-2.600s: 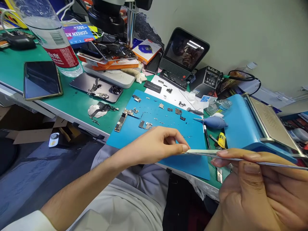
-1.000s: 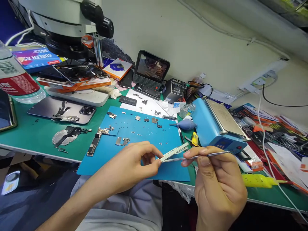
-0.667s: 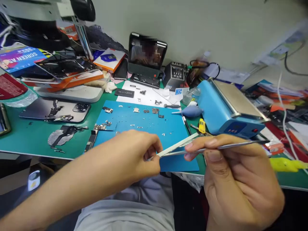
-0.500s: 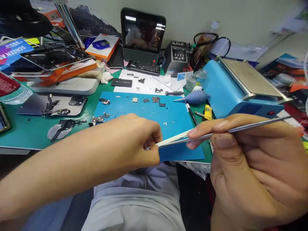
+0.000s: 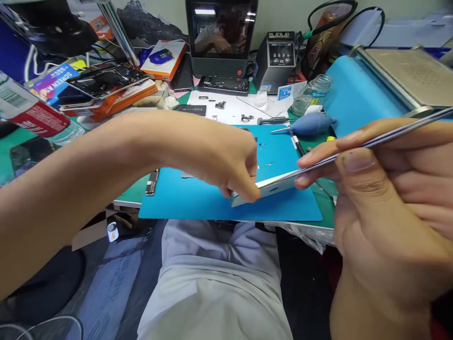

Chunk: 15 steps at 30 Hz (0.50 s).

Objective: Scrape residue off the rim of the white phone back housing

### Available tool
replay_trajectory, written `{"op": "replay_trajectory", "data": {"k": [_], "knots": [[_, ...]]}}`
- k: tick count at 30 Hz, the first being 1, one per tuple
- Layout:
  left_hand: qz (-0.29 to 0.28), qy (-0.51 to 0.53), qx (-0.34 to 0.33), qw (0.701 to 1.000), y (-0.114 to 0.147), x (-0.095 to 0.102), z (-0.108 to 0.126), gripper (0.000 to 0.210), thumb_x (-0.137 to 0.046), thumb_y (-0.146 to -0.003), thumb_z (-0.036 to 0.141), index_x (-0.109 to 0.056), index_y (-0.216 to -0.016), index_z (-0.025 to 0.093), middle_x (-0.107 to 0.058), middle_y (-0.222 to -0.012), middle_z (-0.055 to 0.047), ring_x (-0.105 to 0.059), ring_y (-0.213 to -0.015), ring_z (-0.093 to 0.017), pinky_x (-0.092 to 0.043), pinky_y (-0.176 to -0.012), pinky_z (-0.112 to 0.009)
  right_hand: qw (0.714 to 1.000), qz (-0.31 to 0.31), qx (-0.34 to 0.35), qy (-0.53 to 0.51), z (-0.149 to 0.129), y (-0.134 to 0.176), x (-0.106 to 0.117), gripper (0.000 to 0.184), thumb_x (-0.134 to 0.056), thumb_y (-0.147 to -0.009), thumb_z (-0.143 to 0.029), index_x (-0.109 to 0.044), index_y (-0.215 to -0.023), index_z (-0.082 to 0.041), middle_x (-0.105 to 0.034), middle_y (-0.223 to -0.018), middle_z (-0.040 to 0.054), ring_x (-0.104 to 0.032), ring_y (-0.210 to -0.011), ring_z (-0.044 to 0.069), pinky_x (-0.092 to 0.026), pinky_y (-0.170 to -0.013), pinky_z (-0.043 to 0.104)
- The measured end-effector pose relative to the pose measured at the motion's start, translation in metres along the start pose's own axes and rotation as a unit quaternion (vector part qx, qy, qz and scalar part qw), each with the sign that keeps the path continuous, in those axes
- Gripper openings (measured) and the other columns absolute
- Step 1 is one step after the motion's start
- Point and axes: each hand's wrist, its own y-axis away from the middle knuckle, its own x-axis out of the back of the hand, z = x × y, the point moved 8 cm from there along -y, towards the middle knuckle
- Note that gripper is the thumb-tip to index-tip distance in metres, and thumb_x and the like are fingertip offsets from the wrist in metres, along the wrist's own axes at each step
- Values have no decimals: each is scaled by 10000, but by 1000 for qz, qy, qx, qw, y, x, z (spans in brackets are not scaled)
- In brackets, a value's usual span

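My left hand (image 5: 233, 163) is closed, thumb and fingers pinching the near end of a thin, pale flat piece (image 5: 274, 187) with a dark mark on its face. This piece is tilted above the blue mat (image 5: 198, 203). In my right hand (image 5: 385, 203), thumb and fingers grip slim metal tweezers (image 5: 399, 131), whose tips lie along the upper edge of the pale piece. Two right fingertips are close to its far end; whether they touch it I cannot tell. My left forearm hides part of the mat and the small parts there.
A blue air blower (image 5: 309, 124), a glass jar (image 5: 316, 94) and a blue machine (image 5: 357, 89) stand to the right. Behind are a screwdriver (image 5: 272, 121), a battery (image 5: 192, 109) and a screen device (image 5: 221, 38). A bottle (image 5: 38, 111) is at left.
The view has shifted, showing more of the lap and floor. My left arm now reaches higher across the desk. The pale piece has turned, and its marked face now shows.
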Motion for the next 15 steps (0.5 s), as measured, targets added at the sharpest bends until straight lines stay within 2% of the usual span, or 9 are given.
{"op": "replay_trajectory", "data": {"k": [3, 7, 10, 13, 15], "knots": [[-6, -30, -17, 999, 1, 5, 6, 399, -675, -954, 536, -856, -855, 195, -659, -707, 62, -655, -712, -121, -527, -832, -305, 1000, 14, -13, 12, 8, -2, 6, 73, -715, -1046, -197, -677, -1083, -246, -702, -1093, 71, -725, -866, 220, -614, -702, 423], [12, -43, -12, 999, 6, 8, 16, 313, -697, -1015, 411, -826, -793, 231, -622, -636, 80, -725, -800, -145, -582, -953, -338, 999, 23, -34, 20, 10, 0, 7, 116, -750, -1014, -276, -680, -1101, -245, -714, -1115, 99, -725, -870, 253, -619, -725, 449], [3, -7, -15, 1000, 5, 7, 21, 331, -706, -1029, 428, -821, -818, 200, -582, -607, 83, -770, -941, -177, -550, -1140, -485, 998, 37, -43, 29, 5, 4, 5, 85, -724, -1023, -259, -691, -1101, -255, -695, -1140, 84, -724, -918, 246, -619, -760, 435], [-6, 57, -1, 998, -2, 5, 15, 296, -818, -932, 424, -810, -777, 172, -634, -675, 61, -789, -1120, -245, -474, -1251, -570, 997, 50, -50, 34, 2, 7, 4, 62, -689, -1022, -212, -690, -1066, -255, -678, -1116, 81, -722, -918, 235, -621, -778, 424], [35, 165, 24, 985, -7, 7, 3, 246, -1009, -714, 293, -800, -732, 163, -696, -759, 32, -760, -1277, -358, -501, -1236, -528, 997, 44, -49, 33, 3, 8, 5, 58, -692, -1028, -212, -697, -1067, -254, -674, -1140, 85, -734, -943, 232, -633, -784, 419]]}}
